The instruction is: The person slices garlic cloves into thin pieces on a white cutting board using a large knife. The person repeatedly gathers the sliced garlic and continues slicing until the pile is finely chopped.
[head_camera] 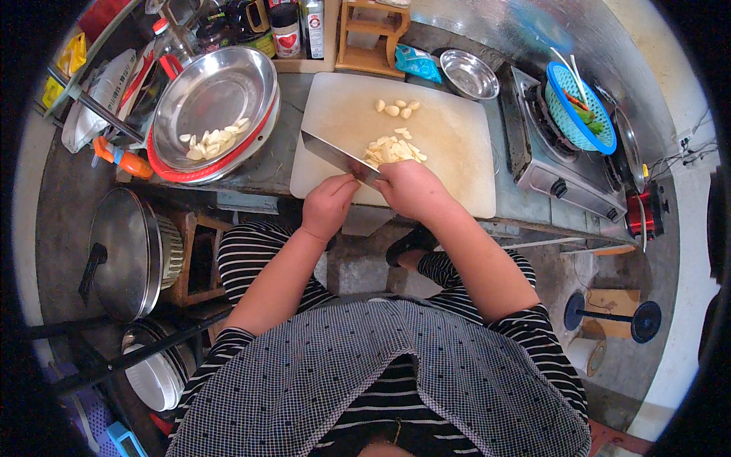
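Note:
My right hand [412, 188] grips a broad-bladed kitchen cleaver [334, 154], its blade slanting to the upper left over the near left part of a white cutting board [457, 148]. Close to the blade's lower edge, my left hand [330, 201] has its fingers drawn together; whether anything is between them is hidden. A pile of sliced garlic [394, 149] lies on the board just beyond my right hand. Several whole peeled garlic cloves [392, 111] sit farther back. On the left, more garlic slices [212, 144] rest in a shallow steel basin [200, 108], which stands on a red-rimmed vessel.
A small steel bowl [469, 74] and a blue packet [418, 64] are behind the board. To the right, a blue basket [605, 128] with vegetables sits on a gas stove [562, 165]. Bottles [285, 34] and a wooden rack [371, 60] line the back; an orange-handled tool [128, 160] lies left.

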Demonstrator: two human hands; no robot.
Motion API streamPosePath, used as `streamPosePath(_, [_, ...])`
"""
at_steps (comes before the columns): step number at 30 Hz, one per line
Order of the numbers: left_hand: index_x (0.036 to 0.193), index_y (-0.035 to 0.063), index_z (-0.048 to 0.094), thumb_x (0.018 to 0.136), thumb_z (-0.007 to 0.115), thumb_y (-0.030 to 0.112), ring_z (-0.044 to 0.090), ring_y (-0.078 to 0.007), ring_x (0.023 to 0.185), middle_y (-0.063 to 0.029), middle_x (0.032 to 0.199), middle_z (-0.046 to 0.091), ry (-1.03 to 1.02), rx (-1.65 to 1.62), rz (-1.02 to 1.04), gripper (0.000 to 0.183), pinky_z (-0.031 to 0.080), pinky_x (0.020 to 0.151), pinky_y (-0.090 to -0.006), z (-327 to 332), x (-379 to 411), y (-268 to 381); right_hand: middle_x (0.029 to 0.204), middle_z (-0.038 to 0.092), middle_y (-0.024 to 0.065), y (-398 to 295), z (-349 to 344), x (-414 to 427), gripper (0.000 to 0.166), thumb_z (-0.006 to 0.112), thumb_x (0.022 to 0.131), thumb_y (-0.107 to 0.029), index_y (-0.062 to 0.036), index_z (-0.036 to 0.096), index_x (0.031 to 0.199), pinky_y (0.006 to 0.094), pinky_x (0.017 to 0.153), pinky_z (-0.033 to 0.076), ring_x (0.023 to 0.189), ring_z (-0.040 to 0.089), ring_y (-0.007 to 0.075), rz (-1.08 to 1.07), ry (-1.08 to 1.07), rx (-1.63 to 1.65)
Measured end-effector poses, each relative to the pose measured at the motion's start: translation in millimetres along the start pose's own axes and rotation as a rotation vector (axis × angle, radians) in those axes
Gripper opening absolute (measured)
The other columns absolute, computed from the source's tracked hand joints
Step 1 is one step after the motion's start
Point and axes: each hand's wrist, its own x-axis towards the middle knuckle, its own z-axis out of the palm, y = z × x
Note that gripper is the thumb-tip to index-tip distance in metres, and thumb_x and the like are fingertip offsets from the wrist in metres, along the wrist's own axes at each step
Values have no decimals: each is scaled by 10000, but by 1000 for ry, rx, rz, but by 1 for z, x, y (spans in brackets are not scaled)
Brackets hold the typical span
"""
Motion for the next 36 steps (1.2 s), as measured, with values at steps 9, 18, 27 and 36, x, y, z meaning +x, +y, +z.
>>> streamPosePath(9, [985, 88, 726, 797, 691, 48, 701, -271, 920, -70, 1044, 719, 8, 5, -10, 196, 590, 777, -374, 1, -1, 0, 934, 713, 209, -7, 10, 12, 250, 651, 919, -309, -76, 733, 958, 505, 798, 555, 909, 693, 401, 82, -45, -51])
streamPosePath(18, [1058, 72, 732, 825, 674, 33, 692, -288, 978, -76, 1097, 720, -39, -74, -45, 244, 570, 845, -388, 2, 3, 1, 913, 701, 225, 29, 15, 12, 276, 647, 925, -297, -48, 694, 1035, 494, 790, 534, 888, 673, 427, -15, 96, 332])
streamPosePath(27, [1178, 25, 672, 948, 605, 40, 631, -293, 1171, -167, 1257, 660, 363, -221, -453, 240, 486, 994, -374, -51, 33, 16, 811, 700, 138, 43, -14, -25, 193, 693, 894, -225, -118, 608, 1031, 468, 677, 522, 778, 676, 371, -21, 299, 42])
streamPosePath(36, [1491, -10, 414, 1038, 481, 366, 385, -349, 1446, -209, 1534, 437, -697, -128, 86, 593, 312, 1189, -449, -46, 79, 74, 777, 687, 114, 57, -8, -24, 227, 666, 835, -166, -99, 486, 957, 490, 607, 518, 727, 685, 367, -217, 327, -278])
